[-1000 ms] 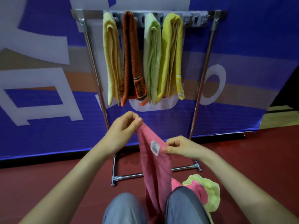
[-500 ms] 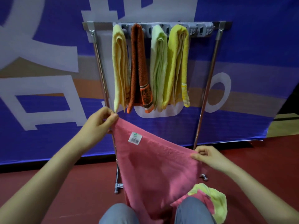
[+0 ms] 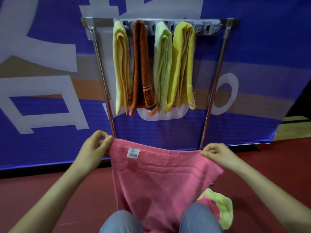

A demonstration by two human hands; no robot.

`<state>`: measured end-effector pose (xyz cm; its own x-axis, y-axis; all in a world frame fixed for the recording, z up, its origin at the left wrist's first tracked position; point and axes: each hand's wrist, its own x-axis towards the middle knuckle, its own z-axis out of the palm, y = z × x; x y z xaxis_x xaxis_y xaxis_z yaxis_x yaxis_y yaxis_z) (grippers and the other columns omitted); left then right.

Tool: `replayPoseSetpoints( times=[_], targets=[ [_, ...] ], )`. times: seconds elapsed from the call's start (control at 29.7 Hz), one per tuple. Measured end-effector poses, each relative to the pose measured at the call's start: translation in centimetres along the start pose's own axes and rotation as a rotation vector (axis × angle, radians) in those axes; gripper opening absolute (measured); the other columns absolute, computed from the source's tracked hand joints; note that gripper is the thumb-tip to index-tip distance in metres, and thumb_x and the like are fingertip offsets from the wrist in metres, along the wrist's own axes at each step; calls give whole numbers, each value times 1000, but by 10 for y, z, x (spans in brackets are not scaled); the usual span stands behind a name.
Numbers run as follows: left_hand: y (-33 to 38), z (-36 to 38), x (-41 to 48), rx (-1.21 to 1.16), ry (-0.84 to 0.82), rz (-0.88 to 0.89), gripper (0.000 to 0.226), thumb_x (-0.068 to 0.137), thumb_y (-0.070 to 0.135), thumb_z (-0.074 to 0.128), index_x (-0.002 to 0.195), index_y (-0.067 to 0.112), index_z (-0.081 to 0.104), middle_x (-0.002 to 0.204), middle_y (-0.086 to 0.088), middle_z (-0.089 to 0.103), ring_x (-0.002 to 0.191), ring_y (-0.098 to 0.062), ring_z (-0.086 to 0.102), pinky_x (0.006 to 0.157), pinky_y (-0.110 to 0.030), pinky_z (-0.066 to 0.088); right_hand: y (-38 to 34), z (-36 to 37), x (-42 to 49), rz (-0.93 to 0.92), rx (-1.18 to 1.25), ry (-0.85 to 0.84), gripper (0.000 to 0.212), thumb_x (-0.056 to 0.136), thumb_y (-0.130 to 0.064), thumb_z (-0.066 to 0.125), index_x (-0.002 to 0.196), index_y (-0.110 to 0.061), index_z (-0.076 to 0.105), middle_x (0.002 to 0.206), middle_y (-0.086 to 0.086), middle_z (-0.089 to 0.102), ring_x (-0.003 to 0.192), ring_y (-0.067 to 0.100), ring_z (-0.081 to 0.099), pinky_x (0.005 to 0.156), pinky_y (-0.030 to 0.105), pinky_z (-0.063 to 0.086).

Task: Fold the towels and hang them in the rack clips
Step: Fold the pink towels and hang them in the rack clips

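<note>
A pink towel (image 3: 158, 180) with a white barcode tag hangs spread out flat between my hands, its lower end dropping between my knees. My left hand (image 3: 94, 148) pinches its top left corner. My right hand (image 3: 217, 154) pinches its top right corner. Behind it stands a metal rack (image 3: 102, 73) with a grey strip of clips (image 3: 207, 27) along the top bar. Several folded towels hang there: pale yellow (image 3: 120, 68), orange-brown (image 3: 140, 68), light green (image 3: 162, 68) and bright yellow (image 3: 182, 64). The clips at the right end hold nothing.
More towels, yellow-green (image 3: 222, 207) and pink, lie in a heap on the red floor by my right knee. A blue banner (image 3: 50, 132) with white shapes stands right behind the rack. My knees in grey trousers (image 3: 121, 222) are at the bottom edge.
My hands have drawn apart, opening the bunched pink towel out wide. My right hand rose until the towel's top edge was nearly level.
</note>
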<state>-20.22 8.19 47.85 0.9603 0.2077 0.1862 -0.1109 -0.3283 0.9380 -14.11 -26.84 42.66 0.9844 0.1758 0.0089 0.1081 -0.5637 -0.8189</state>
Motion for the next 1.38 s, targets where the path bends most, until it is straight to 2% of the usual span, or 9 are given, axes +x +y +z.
replayPoseSetpoints(
  times=[0.13, 0.3, 0.37, 0.44, 0.61, 0.67, 0.88, 1.18, 1.38],
  targets=[
    [-8, 34, -18, -108, 21, -47, 19, 90, 12, 48, 72, 8, 46, 62, -12, 57, 58, -23, 56, 50, -19, 50, -25, 10, 2, 69, 90, -6, 14, 80, -13, 66, 67, -11, 63, 45, -9, 53, 37, -4, 45, 42, 8, 35],
    [-16, 91, -42, -213, -6, -93, 25, 87, 7, 53, 64, 13, 45, 53, -8, 52, 59, -20, 48, 60, -33, 41, -57, 45, -7, 155, 278, -82, 19, 84, -10, 61, 65, -11, 56, 46, -3, 47, 31, -2, 39, 33, 10, 31],
    [-16, 109, -51, -238, -14, -97, 26, 86, 8, 55, 63, 15, 45, 55, -10, 53, 59, -19, 47, 61, -35, 40, -67, 59, -12, 186, 404, -103, 22, 86, -7, 58, 64, -10, 53, 37, -7, 49, 28, -2, 40, 31, 10, 31],
    [-15, 121, -59, -227, -18, -81, 26, 86, 9, 56, 63, 16, 46, 56, -11, 56, 59, -18, 49, 59, -33, 40, -74, 73, -16, 218, 511, -121, 24, 87, -6, 56, 64, -9, 51, 36, -7, 52, 30, -2, 46, 32, 11, 36],
    [-16, 125, -74, -219, 8, -61, 24, 83, 6, 59, 64, 14, 48, 54, 0, 59, 54, -14, 50, 50, -22, 40, -79, 94, -22, 285, 634, -112, 22, 88, -9, 55, 67, -12, 48, 64, 8, 56, 37, 2, 54, 36, 16, 44],
    [-16, 124, -80, -251, -9, -73, 20, 80, 3, 63, 66, 11, 50, 59, 0, 62, 55, -9, 57, 53, -13, 45, -79, 99, -23, 305, 653, -86, 23, 87, -9, 55, 66, -12, 47, 64, 9, 55, 36, 2, 52, 36, 16, 43],
    [-25, 119, -87, -216, -20, -62, 32, 63, 3, 78, 79, 19, 54, 79, 2, 65, 65, 4, 61, 67, -9, 50, -83, 111, -28, 331, 704, -33, 25, 88, -9, 54, 64, -10, 47, 60, 9, 52, 30, 2, 49, 32, 13, 38],
    [-29, 112, -90, -169, -106, -14, 24, 78, -5, 61, 80, 19, 57, 83, 3, 67, 70, 7, 63, 68, -5, 46, -81, 113, -34, 352, 732, -9, 13, 86, 0, 53, 77, -6, 46, 70, 13, 55, 37, 7, 59, 36, 21, 49],
    [-34, 110, -94, -139, -125, 11, 27, 83, -5, 55, 82, 22, 58, 82, 6, 68, 69, 9, 64, 67, -4, 46, -77, 111, -43, 319, 743, -7, 21, 85, 7, 49, 79, -10, 40, 69, 16, 52, 36, 9, 58, 36, 22, 50]
  ],
)
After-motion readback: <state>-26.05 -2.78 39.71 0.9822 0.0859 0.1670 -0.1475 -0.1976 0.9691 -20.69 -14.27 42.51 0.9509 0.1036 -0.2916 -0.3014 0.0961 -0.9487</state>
